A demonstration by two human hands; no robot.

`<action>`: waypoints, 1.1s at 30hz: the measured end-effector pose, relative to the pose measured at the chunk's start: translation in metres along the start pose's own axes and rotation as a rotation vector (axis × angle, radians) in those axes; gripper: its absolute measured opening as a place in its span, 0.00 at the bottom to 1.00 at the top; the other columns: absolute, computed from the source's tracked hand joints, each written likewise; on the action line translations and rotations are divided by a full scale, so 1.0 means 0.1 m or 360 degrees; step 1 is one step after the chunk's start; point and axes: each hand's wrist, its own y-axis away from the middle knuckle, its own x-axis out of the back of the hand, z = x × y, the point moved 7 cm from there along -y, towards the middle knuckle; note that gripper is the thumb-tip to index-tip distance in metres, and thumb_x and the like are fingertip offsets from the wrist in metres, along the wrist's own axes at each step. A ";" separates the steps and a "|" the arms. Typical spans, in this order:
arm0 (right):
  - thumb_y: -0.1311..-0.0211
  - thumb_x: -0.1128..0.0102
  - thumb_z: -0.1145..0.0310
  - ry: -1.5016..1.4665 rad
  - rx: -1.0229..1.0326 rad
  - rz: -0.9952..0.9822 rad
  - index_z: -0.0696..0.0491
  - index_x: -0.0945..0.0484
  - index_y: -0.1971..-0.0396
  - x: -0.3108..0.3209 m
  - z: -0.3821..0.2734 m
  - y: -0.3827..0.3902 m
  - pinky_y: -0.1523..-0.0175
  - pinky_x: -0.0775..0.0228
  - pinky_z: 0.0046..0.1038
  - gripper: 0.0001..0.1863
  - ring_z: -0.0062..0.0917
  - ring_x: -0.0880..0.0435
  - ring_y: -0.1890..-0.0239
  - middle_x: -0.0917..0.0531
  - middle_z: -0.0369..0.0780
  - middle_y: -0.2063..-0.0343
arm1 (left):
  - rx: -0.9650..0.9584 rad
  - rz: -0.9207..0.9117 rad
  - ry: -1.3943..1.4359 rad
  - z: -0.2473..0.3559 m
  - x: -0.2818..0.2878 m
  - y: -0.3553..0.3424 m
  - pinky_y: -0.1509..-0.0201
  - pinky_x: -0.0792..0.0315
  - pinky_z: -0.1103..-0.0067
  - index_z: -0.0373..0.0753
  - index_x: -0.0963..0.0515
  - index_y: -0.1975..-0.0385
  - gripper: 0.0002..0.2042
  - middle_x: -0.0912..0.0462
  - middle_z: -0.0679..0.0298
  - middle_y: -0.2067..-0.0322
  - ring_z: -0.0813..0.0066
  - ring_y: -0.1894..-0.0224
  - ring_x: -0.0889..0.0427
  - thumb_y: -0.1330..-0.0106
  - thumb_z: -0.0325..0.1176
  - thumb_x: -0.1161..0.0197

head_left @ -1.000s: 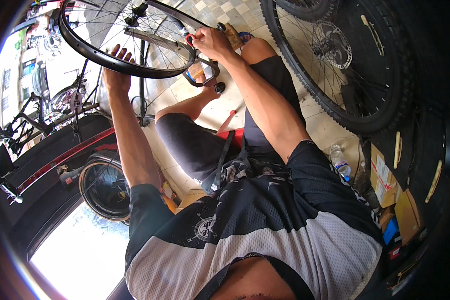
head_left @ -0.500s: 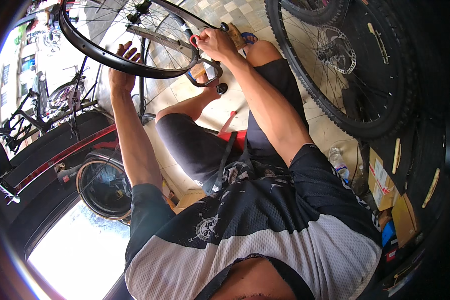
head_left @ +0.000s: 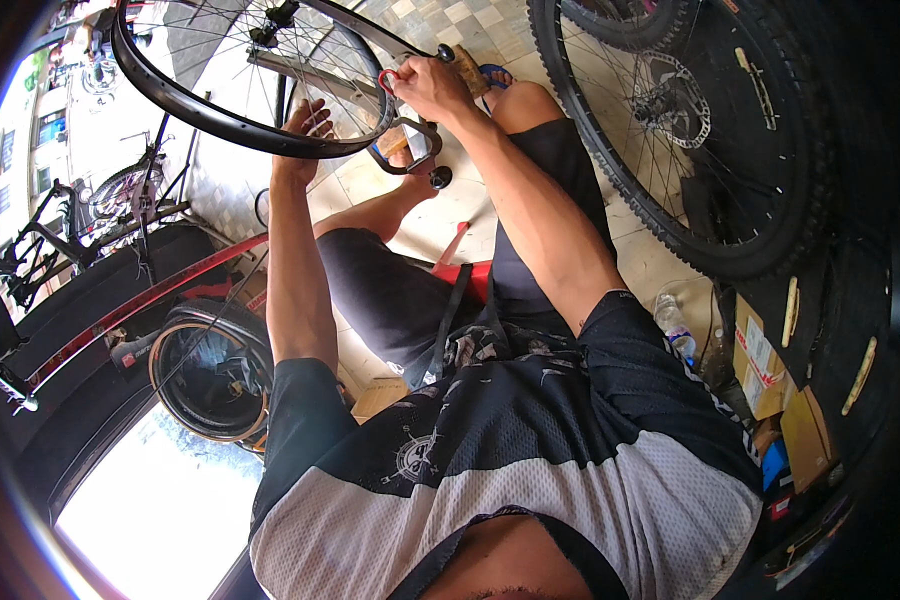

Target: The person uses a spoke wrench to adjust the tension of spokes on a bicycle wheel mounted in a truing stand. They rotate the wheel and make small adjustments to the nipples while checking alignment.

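A bare bicycle wheel with a black rim (head_left: pixel 220 123), thin spokes and a black hub (head_left: pixel 273 22) sits in a wheel truing stand (head_left: pixel 418 148) in front of me. Between the fingertips of my right hand (head_left: pixel 434 90) is a small red spoke wrench (head_left: pixel 387 79), held at the rim's right side. My left hand (head_left: pixel 302 138) is at the near edge of the rim, fingers apart and reaching up behind it by the spokes. Whether those fingers touch the rim, I cannot tell.
A knobby-tyred wheel (head_left: pixel 610 165) with a disc brake rotor stands to the right. Cardboard boxes (head_left: pixel 760 360) and a plastic bottle (head_left: pixel 674 322) lie below it. At left are a red bicycle frame tube (head_left: pixel 150 302), another wheel (head_left: pixel 165 385) and parked bicycles (head_left: pixel 140 205).
My left hand has moved to the right along the near rim. My right hand stays in place with the spoke wrench.
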 end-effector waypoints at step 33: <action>0.42 0.36 0.60 0.0058 -0.0010 -0.0076 0.59 0.16 0.62 -0.02 0.02 0.00 0.56 0.22 0.32 0.17 0.34 0.12 0.63 0.11 0.46 0.66 | -0.0557 0.0026 -0.0008 1.16 0.38 0.29 0.43 0.28 0.71 0.31 0.22 0.49 0.18 0.16 0.55 0.52 0.63 0.48 0.19 0.25 0.41 0.42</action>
